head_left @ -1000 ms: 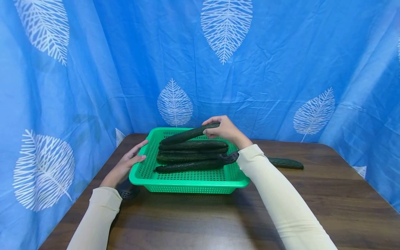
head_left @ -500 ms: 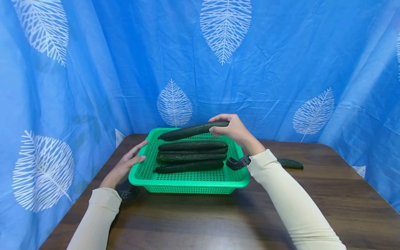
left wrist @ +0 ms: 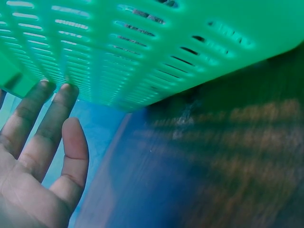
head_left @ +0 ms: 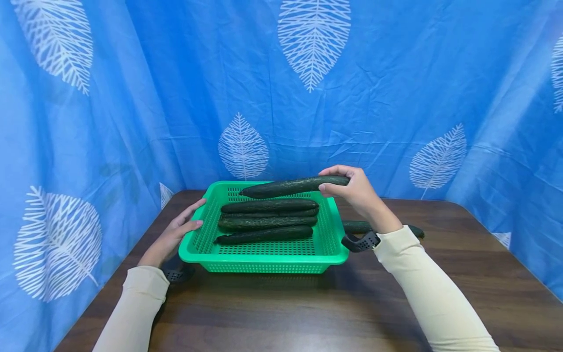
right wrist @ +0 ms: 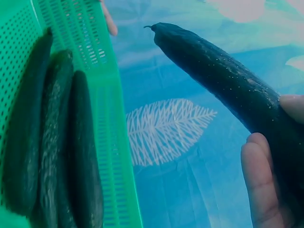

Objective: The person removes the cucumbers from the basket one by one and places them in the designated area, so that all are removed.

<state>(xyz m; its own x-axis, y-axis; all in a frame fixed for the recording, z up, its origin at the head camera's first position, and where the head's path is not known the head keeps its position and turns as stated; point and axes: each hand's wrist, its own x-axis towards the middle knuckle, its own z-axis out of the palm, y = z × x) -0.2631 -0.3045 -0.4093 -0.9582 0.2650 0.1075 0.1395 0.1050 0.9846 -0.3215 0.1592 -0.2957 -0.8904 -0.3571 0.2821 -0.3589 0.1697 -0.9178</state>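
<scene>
My right hand (head_left: 356, 193) grips the right end of a dark green cucumber (head_left: 290, 187), held above the back part of a green basket (head_left: 264, 257). In the right wrist view, fingers (right wrist: 259, 178) and thumb close round this cucumber (right wrist: 213, 66), which hangs apart from the basket (right wrist: 111, 142). Several other cucumbers (head_left: 268, 223) lie side by side in the basket. My left hand (head_left: 171, 234) touches the basket's left rim with spread fingers; the left wrist view shows its fingertips (left wrist: 66, 88) against the basket's outer wall (left wrist: 109, 61).
Another cucumber (head_left: 358, 227) lies on the brown wooden table (head_left: 457, 254) to the right of the basket, partly hidden behind my right wrist. A blue curtain (head_left: 374, 98) with white leaf prints hangs behind and at both sides of the table.
My right hand has moved rightward with its cucumber, which has lifted off the others in the basket and now lies more level. My left hand has stayed at the rim.
</scene>
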